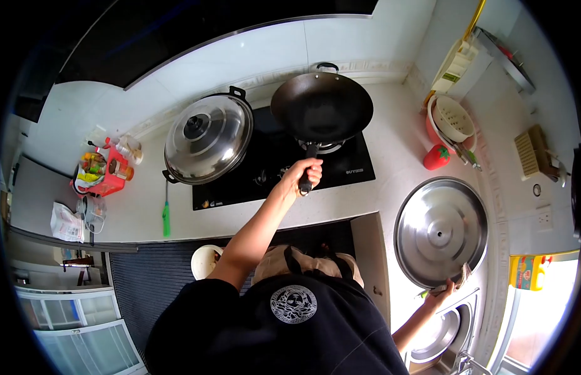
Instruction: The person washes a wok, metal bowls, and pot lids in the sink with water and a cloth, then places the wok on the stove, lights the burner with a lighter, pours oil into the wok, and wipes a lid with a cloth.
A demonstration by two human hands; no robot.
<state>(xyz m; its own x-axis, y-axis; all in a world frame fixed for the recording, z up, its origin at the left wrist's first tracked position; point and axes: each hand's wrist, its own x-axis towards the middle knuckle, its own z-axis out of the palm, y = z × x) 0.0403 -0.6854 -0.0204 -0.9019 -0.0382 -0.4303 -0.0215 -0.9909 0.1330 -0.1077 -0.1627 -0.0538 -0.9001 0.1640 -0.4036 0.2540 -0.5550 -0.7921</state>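
Note:
My left hand [302, 175] is closed around the handle of a dark wok [322, 109], which is tilted over the right burner with its inside facing me. At the right, my right hand [445, 290] grips what looks like a crumpled brownish cloth [464, 275] by the near edge of a large round metal lid [437, 215]. The lid lies on the counter with its inner side up. Left of the wok, a lidded pan [209, 139] with a black knob sits on the black gas stove [284, 187].
A sink [470, 312] with a metal basin [444, 331] lies below my right hand. Colanders [453, 119] and a red strawberry-shaped object [437, 157] stand at the back right. A green lighter [166, 219] and a red basket [112, 181] of condiments are at left.

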